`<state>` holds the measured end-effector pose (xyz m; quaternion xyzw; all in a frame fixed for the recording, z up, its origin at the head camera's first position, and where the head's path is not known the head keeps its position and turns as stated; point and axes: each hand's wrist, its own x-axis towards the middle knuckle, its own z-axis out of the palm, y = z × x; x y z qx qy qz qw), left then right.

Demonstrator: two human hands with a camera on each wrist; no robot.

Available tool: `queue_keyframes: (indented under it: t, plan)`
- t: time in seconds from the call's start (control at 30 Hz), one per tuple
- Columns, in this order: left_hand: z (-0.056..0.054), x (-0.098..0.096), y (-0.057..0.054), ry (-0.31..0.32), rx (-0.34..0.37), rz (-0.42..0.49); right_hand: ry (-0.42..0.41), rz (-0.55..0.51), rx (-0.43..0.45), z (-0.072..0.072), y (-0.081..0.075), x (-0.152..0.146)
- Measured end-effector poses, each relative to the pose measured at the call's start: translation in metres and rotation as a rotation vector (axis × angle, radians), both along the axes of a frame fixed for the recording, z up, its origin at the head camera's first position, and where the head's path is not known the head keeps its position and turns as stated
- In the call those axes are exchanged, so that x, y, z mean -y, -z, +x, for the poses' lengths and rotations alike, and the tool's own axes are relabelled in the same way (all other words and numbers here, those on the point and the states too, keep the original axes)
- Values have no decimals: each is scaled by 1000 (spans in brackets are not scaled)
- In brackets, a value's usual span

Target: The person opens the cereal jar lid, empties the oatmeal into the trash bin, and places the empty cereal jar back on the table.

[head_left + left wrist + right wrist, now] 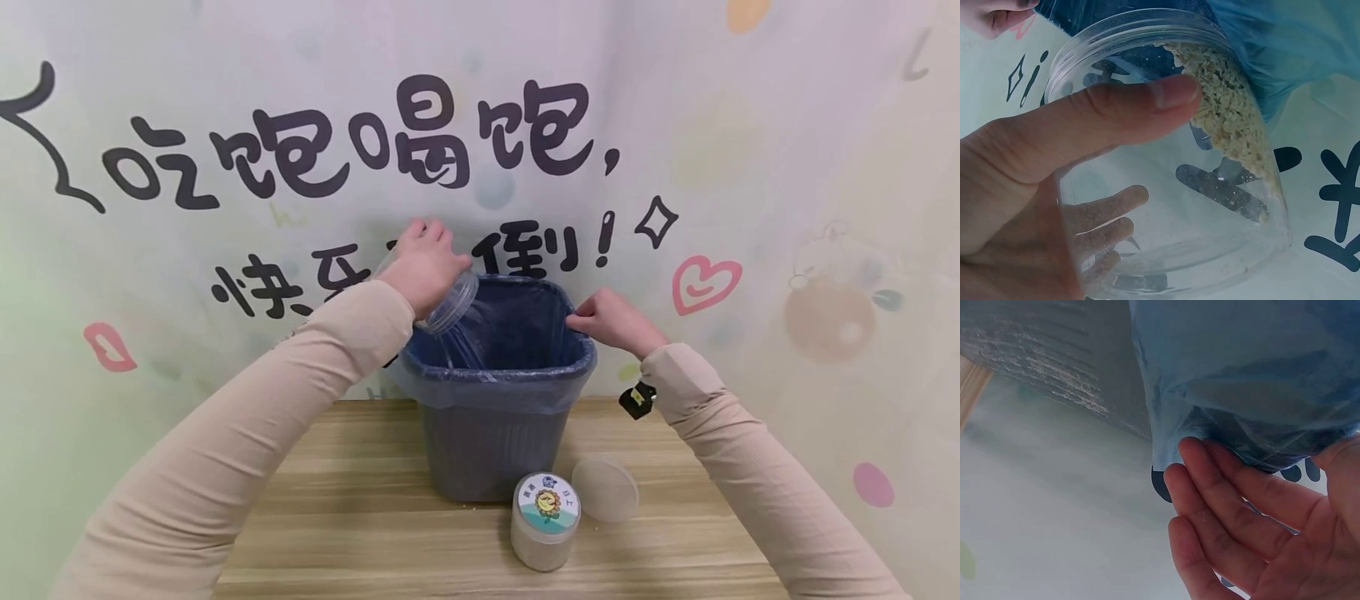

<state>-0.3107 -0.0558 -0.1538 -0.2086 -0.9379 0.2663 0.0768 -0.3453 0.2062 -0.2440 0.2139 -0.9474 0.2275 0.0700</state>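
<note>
A clear plastic jar (453, 307) tilts mouth-down over the near left rim of a grey bin (491, 454). My left hand (426, 265) grips it round the side, thumb and fingers on opposite walls. Pale grainy flakes (1229, 109) lie along the jar's lower wall toward its mouth in the left wrist view. A blue plastic liner (495, 395) covers the bin's inside and folds over its rim. At the bin's right rim, my right hand (617, 322) pinches the liner's edge, its fingers beneath the fold in the right wrist view.
In front of the bin stands a second jar (544, 542) with a flower label on top. Beside it a round translucent lid (606, 492) lies on the wooden table (337, 508). A printed backdrop (750, 167) rises close behind the bin.
</note>
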Motion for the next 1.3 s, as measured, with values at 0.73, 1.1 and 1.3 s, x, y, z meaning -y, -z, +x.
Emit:
queue_keyframes:
  t: [0.73, 1.1, 1.3]
  plan:
    - [-3, -8, 8, 30, -113, 1, 3, -24, 14, 0, 0, 0]
    - [-1, -18, 14, 14, -134, -123, 14, -23, 30, 0, 0, -1]
    - [-1, -23, 20, 27, -156, -190, 10, -11, 33, 0, 0, -1]
